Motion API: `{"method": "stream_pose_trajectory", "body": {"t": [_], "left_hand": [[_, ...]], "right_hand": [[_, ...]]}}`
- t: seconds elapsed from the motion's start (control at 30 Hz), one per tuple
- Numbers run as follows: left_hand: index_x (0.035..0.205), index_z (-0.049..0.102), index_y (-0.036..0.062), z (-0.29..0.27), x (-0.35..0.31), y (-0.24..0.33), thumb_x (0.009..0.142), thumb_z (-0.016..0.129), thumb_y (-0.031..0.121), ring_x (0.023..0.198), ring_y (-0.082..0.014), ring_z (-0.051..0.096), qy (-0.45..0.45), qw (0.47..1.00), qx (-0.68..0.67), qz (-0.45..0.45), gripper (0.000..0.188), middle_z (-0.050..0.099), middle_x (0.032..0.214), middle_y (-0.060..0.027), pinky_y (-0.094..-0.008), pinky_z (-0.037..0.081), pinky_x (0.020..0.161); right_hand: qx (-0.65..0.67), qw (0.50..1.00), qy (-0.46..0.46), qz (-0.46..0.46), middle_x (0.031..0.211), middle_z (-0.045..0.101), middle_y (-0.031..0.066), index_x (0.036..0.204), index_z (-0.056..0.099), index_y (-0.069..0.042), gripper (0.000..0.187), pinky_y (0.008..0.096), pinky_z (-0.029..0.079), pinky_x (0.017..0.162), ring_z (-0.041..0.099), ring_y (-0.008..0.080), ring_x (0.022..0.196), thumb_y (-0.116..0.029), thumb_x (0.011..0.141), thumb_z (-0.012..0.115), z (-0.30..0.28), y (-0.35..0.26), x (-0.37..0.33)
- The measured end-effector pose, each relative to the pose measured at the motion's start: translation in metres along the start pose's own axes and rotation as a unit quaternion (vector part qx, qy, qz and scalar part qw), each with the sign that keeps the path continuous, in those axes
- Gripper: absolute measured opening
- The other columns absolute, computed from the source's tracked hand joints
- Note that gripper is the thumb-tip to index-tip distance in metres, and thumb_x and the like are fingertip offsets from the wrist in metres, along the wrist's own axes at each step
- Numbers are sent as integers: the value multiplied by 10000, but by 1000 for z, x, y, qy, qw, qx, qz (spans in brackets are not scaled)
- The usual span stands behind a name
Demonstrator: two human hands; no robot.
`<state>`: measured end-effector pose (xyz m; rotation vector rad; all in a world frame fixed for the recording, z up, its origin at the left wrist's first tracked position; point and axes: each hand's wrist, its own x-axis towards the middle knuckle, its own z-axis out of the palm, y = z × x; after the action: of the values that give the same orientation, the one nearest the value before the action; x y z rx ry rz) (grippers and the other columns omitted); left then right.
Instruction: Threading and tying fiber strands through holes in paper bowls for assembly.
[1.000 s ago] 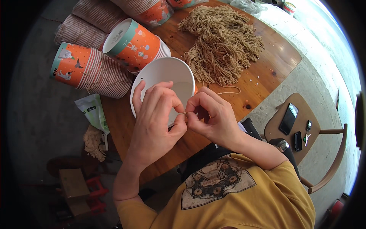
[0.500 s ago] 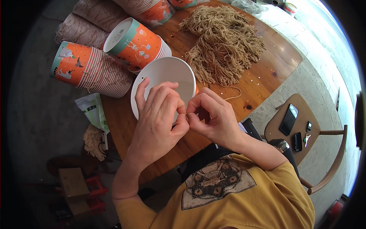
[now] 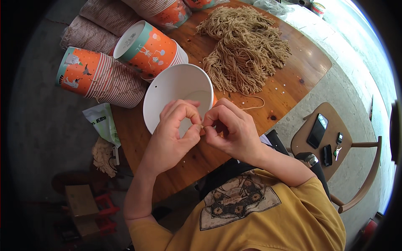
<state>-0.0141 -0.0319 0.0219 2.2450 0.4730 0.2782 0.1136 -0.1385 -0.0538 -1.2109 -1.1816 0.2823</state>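
– Pinching what looks like a tiny bit of tan cord [image 3: 202, 126], thumb and fingertips pressed together on both left hand [image 3: 167, 136] and right hand [image 3: 238, 130]. Any tips for this grip?

– Keep it right at the tips so you can see it; fingers hide most of it, can't tell if it's knotted. I'd go small and pull evenly.

– Where's the cord?

– Up over the near rim of the white tub [image 3: 169, 94], toward the worktop [image 3: 190, 169]'s near edge.

– Anything in the way?

– Tub's right under your hands. A loose strand [image 3: 263, 101] curls near the right one, beside the big cord heap [image 3: 247, 50] toward the right corner. Orange nested tubs [image 3: 155, 50] crowd the tub's far side, and another stack [image 3: 81, 73] lies by the left edge. Phone [image 3: 317, 130]'s on the chair [image 3: 302, 133], past the near edge, no bother imo.
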Motion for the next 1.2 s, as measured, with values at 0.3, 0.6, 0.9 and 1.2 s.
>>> {"method": "stream_pose_trajectory", "body": {"t": [0.3, 0.6, 0.9, 1.2], "left_hand": [[917, 501, 93, -1, -1, 12, 713, 644, 2, 1161, -264, 527, 47, 941, 309, 127, 265, 494, 946, -45, -519, 202, 1105], [863, 525, 88, -2, -1, 14, 700, 635, 5, 1167, -255, 529, 35, 952, 280, 119, 213, 504, 932, -43, -511, 207, 1107], [824, 529, 79, -3, -1, 13, 740, 611, 34, 1160, -263, 542, 34, 990, 133, 12, 126, 546, 946, -48, -481, 215, 1109], [797, 529, 55, -1, -1, 7, 743, 611, 43, 1138, -281, 548, 27, 999, 31, -18, 99, 564, 910, -62, -424, 323, 1031]], "right_hand": [[3, 1000, -7, 12, 784, 538, 52, 816, 545, -43, 133, 295, 524, 531, 603, 176, 645, -3, 744, 649, -2, -6, 1], [-11, 1000, -5, 7, 790, 536, 48, 821, 545, -45, 135, 290, 529, 525, 608, 171, 645, -21, 750, 657, -1, -3, 0], [-4, 1000, 10, -3, 820, 533, 57, 859, 543, -54, 158, 292, 518, 507, 619, 173, 642, -16, 755, 656, -3, -6, -4], [-24, 1000, 8, -1, 791, 523, 47, 839, 537, -57, 155, 300, 506, 505, 608, 175, 621, -37, 748, 661, 1, -5, -4]]}}
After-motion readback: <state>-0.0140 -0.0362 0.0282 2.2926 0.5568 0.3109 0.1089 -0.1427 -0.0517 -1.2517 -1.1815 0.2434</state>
